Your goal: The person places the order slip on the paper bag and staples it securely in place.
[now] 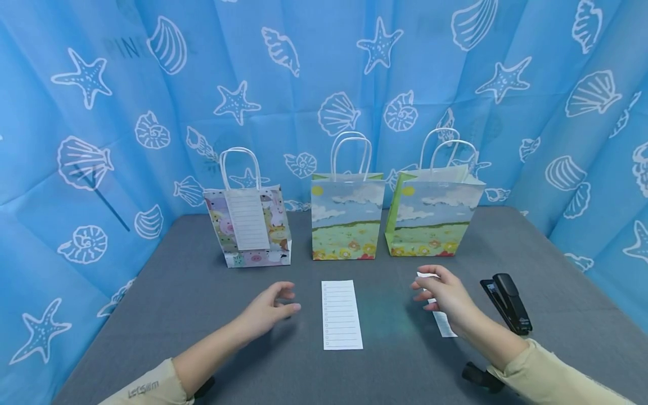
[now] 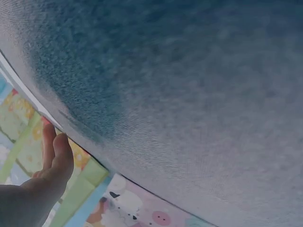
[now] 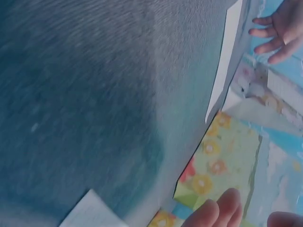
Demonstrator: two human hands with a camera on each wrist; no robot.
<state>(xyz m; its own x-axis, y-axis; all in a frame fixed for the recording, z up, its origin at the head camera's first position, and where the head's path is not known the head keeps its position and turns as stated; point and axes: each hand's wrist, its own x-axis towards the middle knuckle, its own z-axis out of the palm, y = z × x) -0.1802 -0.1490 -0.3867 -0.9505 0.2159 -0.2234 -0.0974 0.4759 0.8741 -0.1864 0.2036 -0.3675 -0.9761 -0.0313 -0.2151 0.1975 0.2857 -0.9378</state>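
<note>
The checklist slip (image 1: pixel 342 315) lies flat on the worktop (image 1: pixel 395 377) between the two hands, in front of the middle bag (image 1: pixel 346 219). The left hand (image 1: pixel 268 309) hangs just to its left, fingers loosely bent, the thumb apart from them and nothing held. The right hand (image 1: pixel 445 295) is over the second slip (image 1: pixel 445 326), hiding its middle; its fingers and thumb stand apart, and the right wrist view shows nothing between them.

Both slips look like thin paper: likely very light, limp and easy to crease or tear, and flat enough that fingertips may slide over them. A long edge or a corner seems the best place to take hold, lifted with a nail and pinched softly.

The stapler (image 1: pixel 508 304), just right of the right hand, looks stiff and fairly heavy, best held round its body. The right bag (image 1: pixel 435 216) and the animal-print bag (image 1: pixel 278 225), with lined paper (image 1: pixel 248 219) on its front, stand upright behind; their paper walls would probably dent if squeezed, so the top rim is the gentler hold
</note>
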